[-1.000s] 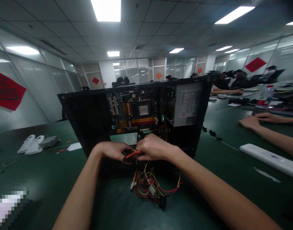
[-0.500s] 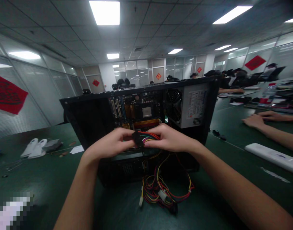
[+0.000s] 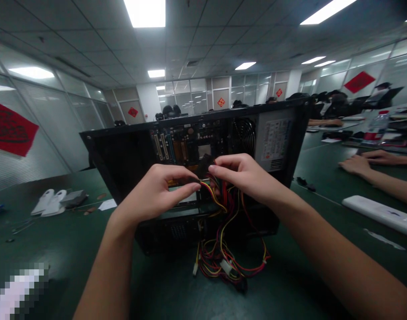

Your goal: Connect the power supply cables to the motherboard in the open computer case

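An open black computer case (image 3: 118,160) stands on the green table with its inside facing me. Inside it are the motherboard (image 3: 190,140) and, at upper right, the grey power supply (image 3: 273,142). In front of the board, my right hand (image 3: 252,178) pinches a black cable connector (image 3: 205,165) between thumb and fingers. Slightly lower, my left hand (image 3: 157,189) is closed on the end of a yellow and red wire (image 3: 213,193); its tip is mostly hidden by the fingers. A tangle of coloured power cables (image 3: 230,262) with white plugs hangs down onto the table.
White objects (image 3: 48,202) and a grey block (image 3: 74,198) lie at left. On the right are a long white device (image 3: 383,213), small black parts (image 3: 305,183), a plastic bottle (image 3: 380,126) and another person's hands (image 3: 360,164) on the table.
My hands have moved apart a little. The right one has risen with the black connector, and a yellow and red wire now comes out separately at my left fingertips.
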### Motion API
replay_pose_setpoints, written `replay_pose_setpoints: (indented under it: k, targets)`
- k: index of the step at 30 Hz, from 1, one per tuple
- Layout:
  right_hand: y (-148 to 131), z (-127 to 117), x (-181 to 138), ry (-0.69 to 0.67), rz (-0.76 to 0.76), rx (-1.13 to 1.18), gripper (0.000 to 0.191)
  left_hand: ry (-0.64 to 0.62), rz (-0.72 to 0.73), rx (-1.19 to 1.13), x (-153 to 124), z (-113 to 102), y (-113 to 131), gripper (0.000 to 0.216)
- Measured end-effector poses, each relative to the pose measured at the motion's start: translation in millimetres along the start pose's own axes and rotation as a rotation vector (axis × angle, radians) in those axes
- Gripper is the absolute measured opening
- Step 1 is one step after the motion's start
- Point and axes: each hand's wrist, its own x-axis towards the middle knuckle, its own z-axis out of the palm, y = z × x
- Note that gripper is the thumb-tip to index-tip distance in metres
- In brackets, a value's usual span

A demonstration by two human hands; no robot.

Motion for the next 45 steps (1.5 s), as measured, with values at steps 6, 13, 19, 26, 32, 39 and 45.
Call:
replay_pose_setpoints:
  k: [6, 13, 19, 26, 32, 39, 45]
  targets:
    - [-3.2, -3.6, -3.0, 0.023, 0.034, 0.083, 0.033, 0.108, 0.048, 0.026, 1.4, 0.9, -3.1, 0.02]
    - [-0.9, -1.1, -2.3, 0.025, 0.034, 0.067, 0.034, 0.164, 0.112, 0.043, 5.4, 9.3, -8.3, 0.016]
    - [-0.6, -2.1, -2.3, -0.028, 0.067, 0.089, 0.036, 0.215, 0.164, 0.146, 6.3, 12.3, -10.5, 0.02]
    - [3.5, 2.3, -2.1, -0.084, 0.075, 0.159, 0.04, 0.261, 0.149, 0.219, 8.3, 18.3, -11.9, 0.055]
    - [7.9, 8.3, -2.0, -0.12, 0.094, 0.172, 0.033, 0.213, 0.168, 0.248, 7.5, 17.4, -14.5, 0.06]
    - [5.4, 10.5, -3.7, -0.12, 0.029, 0.072, 0.032, 0.182, 0.168, 0.245, 6.3, 15.1, -14.1, 0.061]
    - [-1.5, 12.2, -6.5, -0.129, -0.004, -0.06, 0.024, 0.173, 0.194, 0.322, 5.4, 15.1, -14.2, 0.062]
